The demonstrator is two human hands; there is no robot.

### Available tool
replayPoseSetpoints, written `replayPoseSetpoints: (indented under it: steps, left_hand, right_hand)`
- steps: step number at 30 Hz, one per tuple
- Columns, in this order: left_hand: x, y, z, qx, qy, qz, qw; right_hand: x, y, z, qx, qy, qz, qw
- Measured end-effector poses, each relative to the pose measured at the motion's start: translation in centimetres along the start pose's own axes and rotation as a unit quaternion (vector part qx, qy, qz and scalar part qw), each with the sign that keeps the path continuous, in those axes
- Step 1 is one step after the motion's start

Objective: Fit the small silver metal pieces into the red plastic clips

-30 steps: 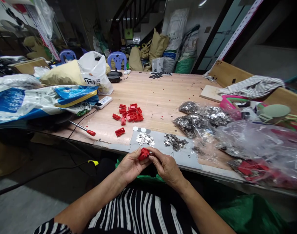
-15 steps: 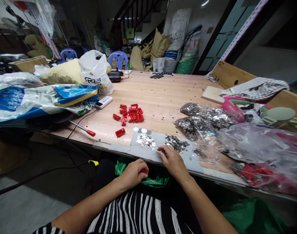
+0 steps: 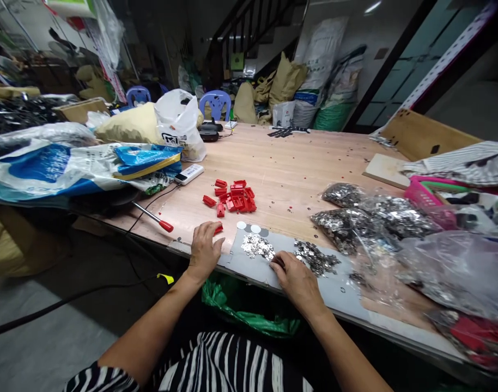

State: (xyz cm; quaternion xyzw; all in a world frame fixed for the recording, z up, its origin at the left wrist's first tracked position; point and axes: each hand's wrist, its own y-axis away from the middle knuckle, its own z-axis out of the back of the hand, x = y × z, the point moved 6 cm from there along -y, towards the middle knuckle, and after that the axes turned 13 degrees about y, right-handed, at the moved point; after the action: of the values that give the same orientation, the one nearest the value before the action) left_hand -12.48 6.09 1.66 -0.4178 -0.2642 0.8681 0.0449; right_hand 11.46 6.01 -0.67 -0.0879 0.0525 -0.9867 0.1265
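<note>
My left hand is at the table's front edge, its thumb apart from its fingers. It reaches round a red plastic part, which shows in the gap and lies on the table. My right hand rests on the grey mat, its fingertips drawn together at the edge of a pile of bright silver metal pieces. Whatever those fingertips pinch is hidden. Right of that pile is a heap of darker metal pieces. More red plastic parts are clustered farther back.
Clear bags of metal pieces stand on the right beside a pink basket. A red-tipped lever juts out at the front left. Sacks cover the left end. An open green bag hangs below the table edge.
My left hand has moved from above the green bag up to the red part on the table. The red piece it held is out of sight. My right hand stays near the silver pile.
</note>
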Motion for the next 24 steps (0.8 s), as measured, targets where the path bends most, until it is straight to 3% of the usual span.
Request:
replayPoseSetpoints:
  steps: [3, 6, 10, 13, 15, 18, 21, 24]
  left_hand:
    - [1.8, -1.4, -0.7, 0.033, -0.111, 0.011, 0.993]
    - [3.2, -2.0, -1.8, 0.086, -0.133, 0.041, 0.987]
    - [3.5, -2.2, -1.9, 0.089, -0.116, 0.051, 0.988]
    - [3.2, -1.7, -1.4, 0.066, 0.016, 0.123, 0.990]
    - [2.8, -0.8, -1.6, 0.070, 0.185, 0.206, 0.958]
    - [1.1, 1.1, -2.9, 0.113, 0.400, 0.299, 0.859]
    - [-0.6, 2.8, -3.8, 0.149, 0.478, 0.356, 0.789]
    - [-1.8, 3.9, -4.3, 0.172, 0.488, 0.373, 0.770]
  right_hand:
    - [-0.3, 0.1, -0.1, 0.011, -0.019, -0.007, 1.000]
    - [-0.8, 0.2, -0.2, 0.024, -0.039, -0.027, 0.999]
    - [-1.2, 0.3, -0.5, 0.021, -0.063, -0.036, 0.997]
    - [-1.3, 0.3, -0.4, 0.005, -0.081, -0.030, 0.996]
    - [-1.1, 0.3, -0.3, -0.001, -0.084, -0.019, 0.996]
    - [-0.8, 0.3, -0.1, -0.007, -0.079, -0.014, 0.997]
    - [-0.7, 0.3, 0.2, -0.015, -0.077, -0.012, 0.997]
    - [-0.5, 0.3, 0.3, -0.014, -0.076, -0.008, 0.997]
